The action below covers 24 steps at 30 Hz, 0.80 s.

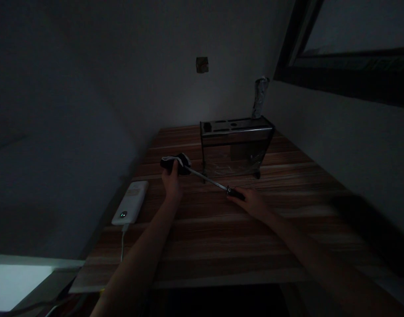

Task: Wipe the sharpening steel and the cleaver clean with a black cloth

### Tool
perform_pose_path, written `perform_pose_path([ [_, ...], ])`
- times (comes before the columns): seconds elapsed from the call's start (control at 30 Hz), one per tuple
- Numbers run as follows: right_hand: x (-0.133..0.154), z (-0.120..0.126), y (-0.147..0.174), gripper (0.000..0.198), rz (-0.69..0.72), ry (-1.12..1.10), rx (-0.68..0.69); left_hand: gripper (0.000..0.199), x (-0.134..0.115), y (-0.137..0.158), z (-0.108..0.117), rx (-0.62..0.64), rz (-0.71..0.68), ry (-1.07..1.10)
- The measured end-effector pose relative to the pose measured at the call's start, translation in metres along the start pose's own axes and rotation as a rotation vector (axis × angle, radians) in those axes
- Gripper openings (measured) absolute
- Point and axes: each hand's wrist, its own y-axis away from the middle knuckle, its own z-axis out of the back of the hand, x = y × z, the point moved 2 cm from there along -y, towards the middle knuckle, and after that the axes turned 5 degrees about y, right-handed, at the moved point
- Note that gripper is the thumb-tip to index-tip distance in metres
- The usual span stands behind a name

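"Head view, please: what does the left hand (171, 181) have?"

"I see it closed around a dark cloth (182, 159) with pale edging, thumb pressed on top. The picture is dim, so I can't make out every finger."

"And the right hand (252, 202)?"

"From my end it's curled around the black handle (235, 193) of a slim metal rod (208, 179). The rod slants up and leftward to the cloth, both of them over the middle of the striped wooden table (221, 246). I can't tell how much of the tip the cloth covers."

"What stands nearest?"

"Just beyond the rod I have a dark-framed rack (238, 127) with slots in its top and what looks like clear film low on its front. A greyish, wrapped-looking piece (260, 97) stands up from its right end, leaning slightly."

"Anything on the left?"

"A white device (131, 200) lies near the table's left edge, small green lights showing on it. A pale cable (123, 246) runs from its near end toward the left forearm. Behind everything, I get a small square box (202, 64) in the wall."
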Motion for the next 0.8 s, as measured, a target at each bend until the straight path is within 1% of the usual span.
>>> perform_pose_path([
  [0.13, 0.000, -0.001, 0.000, 0.035, 0.005, 0.011, 0.002, 0.038, 0.000, 0.002, -0.002, -0.004, 0.002, 0.020],
  [0.3, 0.001, 0.000, 0.001, 0.033, 0.023, -0.006, 0.002, 0.039, 0.000, 0.006, -0.003, -0.010, 0.017, 0.000],
  [0.47, 0.002, 0.002, 0.001, 0.032, 0.030, -0.008, 0.005, 0.039, -0.004, 0.009, -0.005, 0.007, -0.003, 0.016],
  [0.6, 0.001, 0.002, 0.001, 0.032, 0.032, -0.027, 0.001, 0.038, -0.006, 0.012, -0.008, 0.007, 0.016, -0.002],
  [0.7, 0.002, 0.002, 0.001, 0.031, 0.039, -0.042, -0.004, 0.038, -0.005, 0.020, -0.011, 0.035, 0.031, -0.053],
  [0.8, 0.002, 0.003, 0.001, 0.032, 0.035, -0.022, -0.015, 0.036, -0.002, 0.031, -0.016, 0.105, 0.050, -0.080],
])
